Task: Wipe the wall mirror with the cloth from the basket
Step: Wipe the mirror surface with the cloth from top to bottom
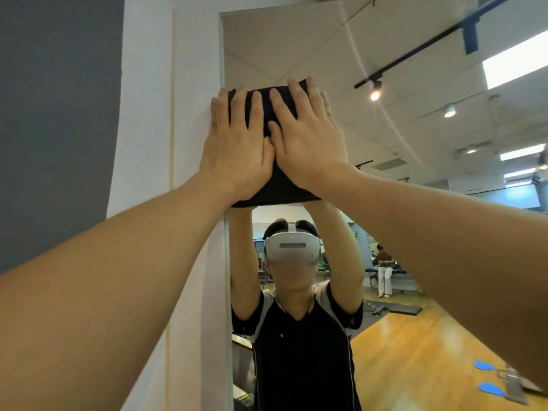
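Both hands are pressing a folded black cloth (277, 179) flat against the wall mirror (415, 129), high up and close to the mirror's left edge. The left hand (237, 143) and the right hand (308, 143) are lying side by side on it, thumbs meeting over the cloth's middle. Neither grip is closed round anything: the fingers are spreading straight and pointing upward, so the cloth is being held only by palm pressure against the glass.

The cloth is lying directly under both palms, between them and the mirror. Its top edge is showing just beyond the fingertips and its bottom edge just below the heels of the hands. It looks roughly square, a little taller than wide, so there is no strong long axis to steer by.

What the coming stroke turns on is where the unwiped glass is lying from this grip. The white wall (192, 173) is sitting immediately to the left of the left hand, so almost nothing remains that way. Some glass is lying above, and the broad stretch is running to the right and downward. A sweep would probably go right or down, with the right hand leading.
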